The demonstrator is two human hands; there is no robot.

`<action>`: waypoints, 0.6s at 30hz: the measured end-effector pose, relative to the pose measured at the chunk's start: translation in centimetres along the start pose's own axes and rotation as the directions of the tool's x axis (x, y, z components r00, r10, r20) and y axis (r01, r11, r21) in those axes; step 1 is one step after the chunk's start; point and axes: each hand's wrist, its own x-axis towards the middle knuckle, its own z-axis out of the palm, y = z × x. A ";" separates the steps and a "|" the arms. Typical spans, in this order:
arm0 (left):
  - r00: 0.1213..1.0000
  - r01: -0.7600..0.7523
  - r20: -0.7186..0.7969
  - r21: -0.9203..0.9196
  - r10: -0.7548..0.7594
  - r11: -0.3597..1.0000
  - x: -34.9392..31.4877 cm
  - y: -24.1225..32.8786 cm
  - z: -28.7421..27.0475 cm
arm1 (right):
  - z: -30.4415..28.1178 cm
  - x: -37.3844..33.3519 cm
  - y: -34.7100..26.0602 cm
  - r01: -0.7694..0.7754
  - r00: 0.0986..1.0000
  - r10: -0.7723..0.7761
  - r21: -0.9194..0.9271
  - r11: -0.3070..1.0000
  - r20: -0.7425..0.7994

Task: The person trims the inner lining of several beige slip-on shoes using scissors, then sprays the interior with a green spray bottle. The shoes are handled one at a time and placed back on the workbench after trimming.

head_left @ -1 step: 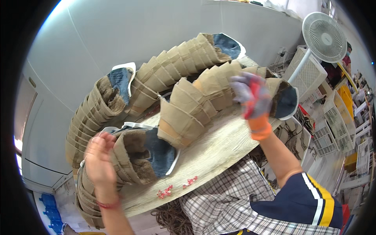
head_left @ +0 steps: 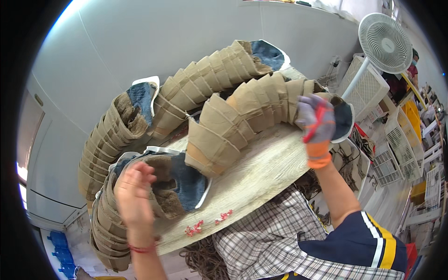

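Note:
My bare left hand (head_left: 135, 193), with a red band at the wrist, is over the front-left stack (head_left: 105, 228) of nested khaki fabric pieces. Its fingers are slightly bent and blurred, and nothing shows between them. My right hand (head_left: 318, 119) wears a grey glove with an orange cuff and is raised before the right end of the middle stack (head_left: 252, 105). Its fingers are curled, with a red strip across them; I cannot tell whether that is a held thing or part of the glove. Brown fleece lines the pieces, and blue fleece with white edging (head_left: 191, 182) shows at an open end.
Two more stacks (head_left: 205, 74) (head_left: 100, 149) lie farther back on the pale wood-patterned tabletop (head_left: 261, 151). A white fan (head_left: 386, 44) stands at the far right by plastic crates (head_left: 403, 140). Brown strips (head_left: 207, 261) lie below the table edge. Another person (head_left: 413, 67) is in the distance.
My left hand has moved a little right and down across the front-left stack. My right hand has shifted right and slightly down, uncovering more of the middle stack.

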 end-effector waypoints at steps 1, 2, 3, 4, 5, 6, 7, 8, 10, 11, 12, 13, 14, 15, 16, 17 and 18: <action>0.999 0.029 -0.013 -0.054 -0.030 0.998 -2.4 -2.2 2.6 | -4.3 0.3 1.4 -0.125 0.981 0.095 -0.176 0.977 -0.167; 0.998 0.056 -0.022 -0.060 -0.057 0.997 -4.0 -4.4 4.4 | -7.7 0.8 3.0 -0.229 0.930 0.190 -0.092 0.969 -0.313; 0.994 0.065 -0.081 -0.068 -0.070 0.996 -5.4 -6.6 5.9 | -11.1 1.2 6.2 -0.256 0.914 0.209 -0.095 0.962 -0.346; 0.986 0.071 -0.143 -0.080 -0.082 0.994 -6.1 -9.1 6.9 | -11.6 1.3 7.7 -0.316 0.901 0.290 -0.031 0.948 -0.322; 0.977 0.075 -0.194 -0.046 -0.083 0.996 -6.5 -10.3 8.3 | -11.9 1.9 8.7 -0.371 0.883 0.362 0.027 0.928 -0.299; 0.973 0.038 -0.225 -0.030 -0.043 0.999 -6.2 -12.2 9.0 | -12.2 2.8 10.4 -0.419 0.863 0.426 0.088 0.904 -0.272; 0.982 0.025 -0.186 -0.062 -0.036 0.998 -5.2 -13.9 10.0 | -15.1 4.1 16.2 -0.308 0.907 0.381 0.335 0.891 -0.180; 0.983 0.006 -0.185 -0.079 -0.020 0.997 -4.5 -15.0 10.2 | -13.8 4.8 17.3 -0.325 0.911 0.374 0.256 0.910 -0.173; 0.984 0.017 -0.172 -0.126 -0.039 0.992 -2.6 -15.9 10.9 | -11.3 6.3 17.3 -0.474 0.855 0.518 0.368 0.800 -0.022; 0.985 0.025 -0.168 -0.151 -0.050 0.988 -1.8 -16.0 11.1 | -9.6 6.6 16.2 -0.449 0.879 0.476 0.337 0.827 0.003; 0.988 0.028 -0.143 -0.165 -0.052 0.986 -0.8 -15.9 11.2 | -8.0 7.1 14.4 -0.419 0.901 0.433 0.306 0.855 0.025; 0.992 0.033 -0.116 -0.187 -0.055 0.982 0.0 -15.7 11.2 | -7.2 7.7 13.3 -0.381 0.922 0.383 0.271 0.884 0.047; 0.994 0.039 -0.088 -0.208 -0.058 0.977 0.8 -15.4 11.2 | -7.1 8.4 13.1 -0.491 0.871 0.473 0.250 0.835 0.129; 0.989 0.110 -0.062 -0.324 -0.137 0.940 1.6 -15.0 11.2 | -7.1 9.3 13.3 -0.592 0.805 0.556 0.220 0.775 0.207; 0.987 0.147 -0.005 -0.336 -0.158 0.930 2.0 -14.7 11.3 | -7.5 9.9 13.7 -0.686 0.723 0.633 0.170 0.708 0.277; 0.983 0.185 0.053 -0.345 -0.178 0.920 2.4 -14.3 11.5 | -8.0 10.5 14.1 -0.616 0.750 0.549 0.088 0.783 0.370; 0.974 0.222 0.110 -0.351 -0.196 0.909 3.0 -14.1 11.5 | -8.3 11.0 14.4 -0.614 0.748 0.522 0.127 0.779 0.410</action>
